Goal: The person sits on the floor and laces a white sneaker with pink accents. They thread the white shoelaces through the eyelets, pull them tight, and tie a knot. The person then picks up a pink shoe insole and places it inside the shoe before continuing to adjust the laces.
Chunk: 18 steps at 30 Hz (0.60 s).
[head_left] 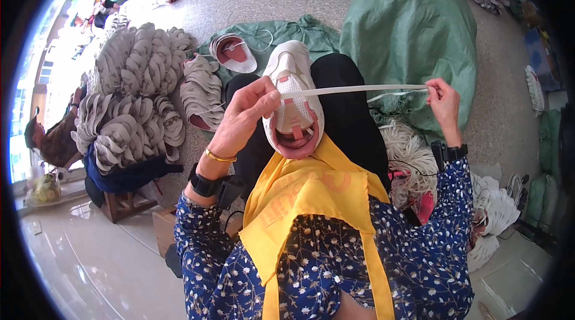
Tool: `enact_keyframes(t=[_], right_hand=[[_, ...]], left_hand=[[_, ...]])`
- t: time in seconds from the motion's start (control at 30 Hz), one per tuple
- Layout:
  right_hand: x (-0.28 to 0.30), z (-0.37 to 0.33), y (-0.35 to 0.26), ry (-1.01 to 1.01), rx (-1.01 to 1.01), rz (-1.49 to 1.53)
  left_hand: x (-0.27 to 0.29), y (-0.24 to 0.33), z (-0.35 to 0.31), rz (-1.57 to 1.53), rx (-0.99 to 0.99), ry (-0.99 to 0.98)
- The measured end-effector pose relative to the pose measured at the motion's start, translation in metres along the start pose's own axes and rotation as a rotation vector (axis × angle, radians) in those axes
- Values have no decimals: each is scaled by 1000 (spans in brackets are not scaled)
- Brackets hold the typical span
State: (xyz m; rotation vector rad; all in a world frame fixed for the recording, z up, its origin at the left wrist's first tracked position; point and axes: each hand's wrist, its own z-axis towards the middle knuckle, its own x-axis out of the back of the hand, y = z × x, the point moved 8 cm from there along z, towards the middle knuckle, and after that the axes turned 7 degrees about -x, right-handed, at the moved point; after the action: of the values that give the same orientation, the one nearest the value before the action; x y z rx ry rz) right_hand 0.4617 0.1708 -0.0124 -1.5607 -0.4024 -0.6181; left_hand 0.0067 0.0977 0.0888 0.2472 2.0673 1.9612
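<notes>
A white shoe upper (287,56) with pink trim rests between my knees, its toe pointing away and its pink-lined opening toward me. My left hand (248,104) is closed at the left side of its throat, thumb and fingers pinching a flat white shoelace (359,89). The lace stretches nearly straight across to the right, where my right hand (444,103) pinches it near its end. Another stretch of lace hangs just below it, close to my right fingers. How the lace passes through the eyelets under my left hand is hidden.
Stacked pale shoe uppers (144,59) stand at the left, with a shorter stack (202,89) beside my left knee. A single upper (233,53) lies beyond it. A large green sack (413,32) fills the far right. Bundled white laces (407,149) lie by my right knee.
</notes>
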Motion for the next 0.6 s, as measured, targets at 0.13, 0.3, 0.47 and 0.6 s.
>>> enact_keyframes(t=[0.13,0.3,0.47,0.6], right_hand=[[8,9,17,106,129,-263],[-13,21,18,34,215,-468],[-104,-39,-173,-556,9,404],[-161,-90,-240,-977,96,653]], left_hand=[[-2,-4,-1,-9,-9,3],[-15,-8,-1,96,-41,-2],[-17,-8,-3,232,-78,48],[-25,-4,-3,254,-64,61]])
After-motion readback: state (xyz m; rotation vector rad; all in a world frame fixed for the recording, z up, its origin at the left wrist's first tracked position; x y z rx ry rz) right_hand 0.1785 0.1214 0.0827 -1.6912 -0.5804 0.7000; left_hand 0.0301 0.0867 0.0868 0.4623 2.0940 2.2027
